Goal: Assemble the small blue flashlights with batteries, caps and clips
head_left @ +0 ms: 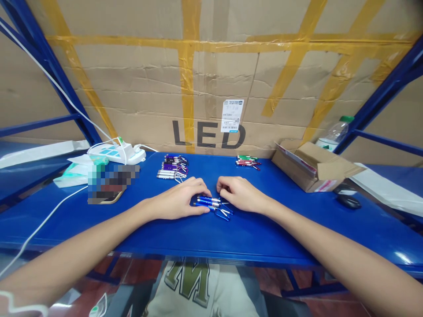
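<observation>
My left hand [185, 200] curves round a small bunch of blue keychain flashlights [209, 202], thumb on the near side and fingers on the far side. They lie side by side on the blue table, their carabiner clips [224, 212] pointing right. Just right of the bunch, my right hand [239, 193] rests with its fingers curled in, close to the clips; nothing shows in it. Farther back on the left sits a row of black, purple and silver flashlights [172, 168]. Green and red flashlights [247, 161] lie in a smaller group at the back right.
An opened cardboard box [313, 169] stands at right, beside a black computer mouse [348, 201] and a plastic bottle [335, 132]. At left are a power strip [115, 152], a tissue pack [77, 171] and a blurred phone [112, 187]. A large carton marked LED [211, 88] closes off the back.
</observation>
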Motion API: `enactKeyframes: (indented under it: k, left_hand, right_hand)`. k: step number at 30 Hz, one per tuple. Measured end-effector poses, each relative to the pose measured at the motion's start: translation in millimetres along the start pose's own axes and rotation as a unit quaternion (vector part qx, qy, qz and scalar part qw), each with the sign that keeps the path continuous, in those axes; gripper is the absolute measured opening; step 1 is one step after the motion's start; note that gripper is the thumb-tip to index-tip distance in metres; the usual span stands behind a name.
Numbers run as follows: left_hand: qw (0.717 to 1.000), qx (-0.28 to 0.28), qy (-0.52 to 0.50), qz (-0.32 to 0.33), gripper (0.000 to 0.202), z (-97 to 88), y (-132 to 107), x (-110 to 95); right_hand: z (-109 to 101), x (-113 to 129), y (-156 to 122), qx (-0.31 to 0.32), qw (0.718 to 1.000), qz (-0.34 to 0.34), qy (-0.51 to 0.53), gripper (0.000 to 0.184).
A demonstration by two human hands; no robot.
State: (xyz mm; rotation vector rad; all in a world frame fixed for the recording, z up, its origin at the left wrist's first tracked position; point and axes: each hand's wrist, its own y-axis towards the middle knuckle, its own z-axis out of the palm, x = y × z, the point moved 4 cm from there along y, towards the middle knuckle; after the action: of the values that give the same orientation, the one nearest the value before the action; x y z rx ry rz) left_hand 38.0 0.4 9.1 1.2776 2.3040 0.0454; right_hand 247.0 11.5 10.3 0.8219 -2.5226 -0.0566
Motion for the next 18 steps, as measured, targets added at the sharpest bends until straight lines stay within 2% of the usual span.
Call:
enactKeyframes:
  k: [4,11,18]
  left_hand:
    - [1.0,-0.011,0.016,-0.015,0.023,-1.5,0.6,4.9]
    - [0.999,-0.002,0.031,-0.033,0.032,-1.2,-0.6,7.5]
    - [0.998,0.008,0.037,-0.048,0.038,-0.7,-0.9,9.5]
  right_hand:
    - [-0.7,-1.7,0.9,-0.006,1.0,0.021,-0.007,0.02]
    - [-3.8,-0.5,0.0,-0.017,0.999,0.034,0.005,0.017]
    - [-10.4,3.2,-2.7,0.007,0.999,0.032,0.006,0.01]
